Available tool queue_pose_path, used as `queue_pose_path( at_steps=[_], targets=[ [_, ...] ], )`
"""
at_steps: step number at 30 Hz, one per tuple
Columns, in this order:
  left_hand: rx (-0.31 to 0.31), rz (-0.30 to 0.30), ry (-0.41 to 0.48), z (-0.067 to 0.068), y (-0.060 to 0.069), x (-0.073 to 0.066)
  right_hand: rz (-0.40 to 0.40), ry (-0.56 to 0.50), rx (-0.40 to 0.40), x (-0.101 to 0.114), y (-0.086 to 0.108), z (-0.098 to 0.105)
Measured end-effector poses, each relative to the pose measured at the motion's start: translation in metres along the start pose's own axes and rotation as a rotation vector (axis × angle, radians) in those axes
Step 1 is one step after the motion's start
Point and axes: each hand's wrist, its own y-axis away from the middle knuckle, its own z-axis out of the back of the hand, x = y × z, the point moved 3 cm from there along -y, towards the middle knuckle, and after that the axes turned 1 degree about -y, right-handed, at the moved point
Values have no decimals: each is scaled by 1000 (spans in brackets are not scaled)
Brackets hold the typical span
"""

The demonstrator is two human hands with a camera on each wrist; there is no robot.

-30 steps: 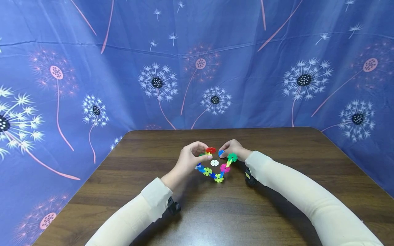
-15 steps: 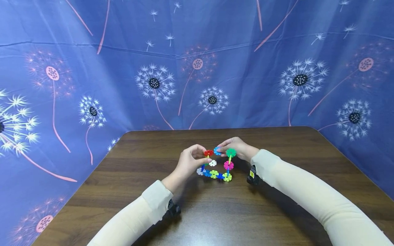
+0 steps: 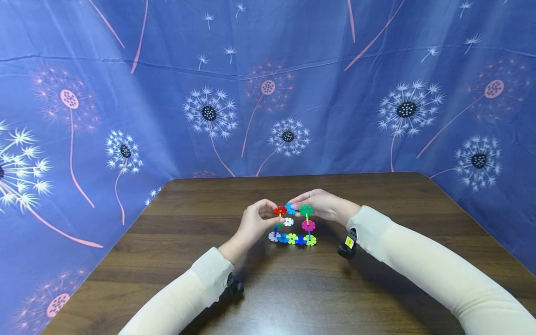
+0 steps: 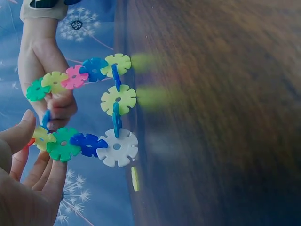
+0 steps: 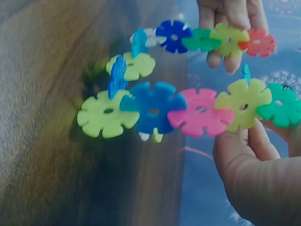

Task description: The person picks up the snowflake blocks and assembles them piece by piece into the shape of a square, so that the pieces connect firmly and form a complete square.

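Note:
Interlocking flower-shaped discs form a three-sided frame, raised off the table in the wrist views. Its lower row holds a white disc (image 4: 117, 148), a yellow disc (image 3: 291, 238) and blue ones. My left hand (image 3: 254, 219) pinches the left side near its top, at a red disc (image 3: 280, 211) and the yellow disc (image 4: 41, 137) joined to it. The right side rises through a pink disc (image 5: 201, 112) to a green disc (image 3: 306, 211). Between red and green, my right hand (image 3: 324, 204) pinches a light blue disc (image 3: 291, 208); whether it touches the red one, I cannot tell.
A white disc (image 3: 289, 222) shows through the frame and seems to lie on the wooden table (image 3: 293, 293). A yellow piece (image 4: 135, 178) lies on the table too. A blue dandelion-print cloth (image 3: 335, 93) hangs behind the table.
The frame has turned from a slanted position to one squarely facing the head camera. My right hand has brought the light blue disc left, close beside the red disc; my left hand keeps its hold.

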Motion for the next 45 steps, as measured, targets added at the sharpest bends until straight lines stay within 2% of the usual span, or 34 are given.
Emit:
queue_pose_path(
  at_steps=[6, 13, 21, 24, 25, 36, 40, 45],
  targets=[
    [14, -10, 30, 1, 0, 3, -2, -5, 33, 3, 8, -4],
    [4, 41, -25, 3, 3, 4, 1, 29, 52, 3, 15, -6],
    [-40, -24, -26, 6, 6, 0, -11, -6, 56, 4, 20, -11],
    [-48, -25, -23, 6, 6, 0, -19, -15, 49, 4, 20, -12],
    [-50, -25, -21, 5, 5, 4, -25, -18, 45, 4, 20, -12],
    [-36, 34, 14, 5, 5, 6, -27, -13, 10, 6, 22, -22],
    [-39, 52, 52, 6, 3, 5, -33, -54, -2, 8, 22, -28],
    [-43, 61, 36, 8, 1, 5, -49, -114, -17, 6, 21, -33]
  ],
)
